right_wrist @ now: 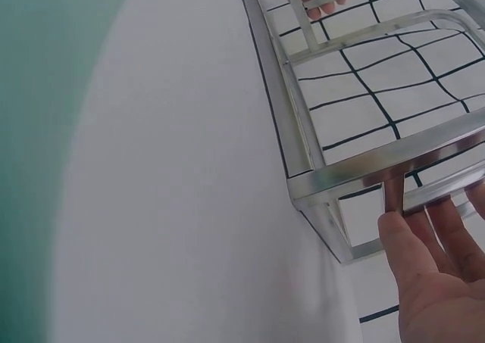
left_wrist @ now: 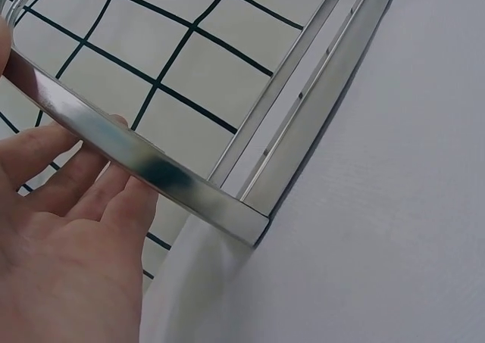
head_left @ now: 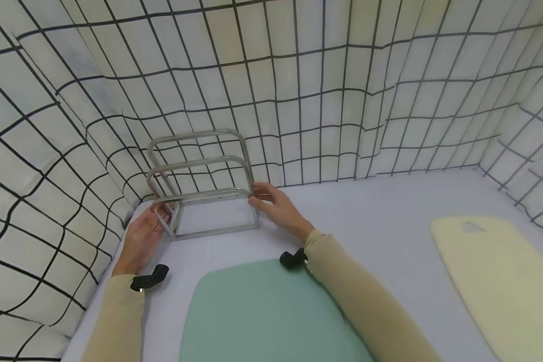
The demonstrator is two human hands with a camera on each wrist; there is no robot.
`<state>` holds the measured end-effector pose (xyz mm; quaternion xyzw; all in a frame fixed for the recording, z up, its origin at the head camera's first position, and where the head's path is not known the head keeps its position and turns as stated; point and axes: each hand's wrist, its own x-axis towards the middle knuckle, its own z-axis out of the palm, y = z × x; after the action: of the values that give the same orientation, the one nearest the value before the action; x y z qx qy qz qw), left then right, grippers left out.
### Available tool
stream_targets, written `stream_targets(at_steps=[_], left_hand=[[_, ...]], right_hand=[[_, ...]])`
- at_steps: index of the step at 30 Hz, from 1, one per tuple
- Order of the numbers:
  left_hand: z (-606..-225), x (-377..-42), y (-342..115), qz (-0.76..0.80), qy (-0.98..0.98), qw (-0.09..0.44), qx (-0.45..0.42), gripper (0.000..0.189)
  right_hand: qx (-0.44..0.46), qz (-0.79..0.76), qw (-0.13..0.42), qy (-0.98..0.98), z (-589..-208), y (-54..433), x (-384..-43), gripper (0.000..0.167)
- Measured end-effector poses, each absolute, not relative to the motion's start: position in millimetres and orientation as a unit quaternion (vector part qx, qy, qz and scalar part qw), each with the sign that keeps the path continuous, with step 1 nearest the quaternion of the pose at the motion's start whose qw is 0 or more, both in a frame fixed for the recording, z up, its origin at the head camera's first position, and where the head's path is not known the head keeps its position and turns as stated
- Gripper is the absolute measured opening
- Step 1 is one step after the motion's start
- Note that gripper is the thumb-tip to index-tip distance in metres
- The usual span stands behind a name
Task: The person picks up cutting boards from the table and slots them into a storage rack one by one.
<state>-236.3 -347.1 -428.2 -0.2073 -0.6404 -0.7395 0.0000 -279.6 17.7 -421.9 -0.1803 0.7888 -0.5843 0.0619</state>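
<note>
A silver metal rack (head_left: pixel 201 195) with three rounded hoops stands on the white table toward the back left. My left hand (head_left: pixel 141 236) holds its left side. In the left wrist view, the fingers of the left hand (left_wrist: pixel 68 244) pass behind a flat shiny bar of the rack (left_wrist: pixel 235 218), and a thumb edge shows at the upper left. On the opposite side, my right hand (head_left: pixel 278 208) grips the rack's right uprights. The right wrist view shows the thumb of that hand (right_wrist: pixel 439 282) against a bar, its fingers partly hidden.
A pale green cutting board (head_left: pixel 253 311) lies in front, partly under my right forearm. Farther right is a pale yellow cutting board (head_left: pixel 493 266) with a handle hole. White cloth with a black grid (head_left: pixel 321 115) closes off the back and both sides. Black wrist devices (head_left: pixel 150 278) sit on both sleeves.
</note>
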Motion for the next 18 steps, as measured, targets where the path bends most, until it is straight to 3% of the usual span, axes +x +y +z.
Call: stream_targets(at_steps=[4, 18], left_hand=[[-429.0, -235.7, -346.6, -0.734, -0.647, -0.004, -0.204, 0.065], [-423.9, -230.1, -337.9, -0.734, -0.658, -0.023, -0.167, 0.070]], right_hand=[[-0.179, -0.584, 0.070, 0.788, -420.8, 17.9, -276.8, 0.059], [-0.182, -0.576, 0.083, 0.792, -416.7, 24.1, -272.1, 0.061]])
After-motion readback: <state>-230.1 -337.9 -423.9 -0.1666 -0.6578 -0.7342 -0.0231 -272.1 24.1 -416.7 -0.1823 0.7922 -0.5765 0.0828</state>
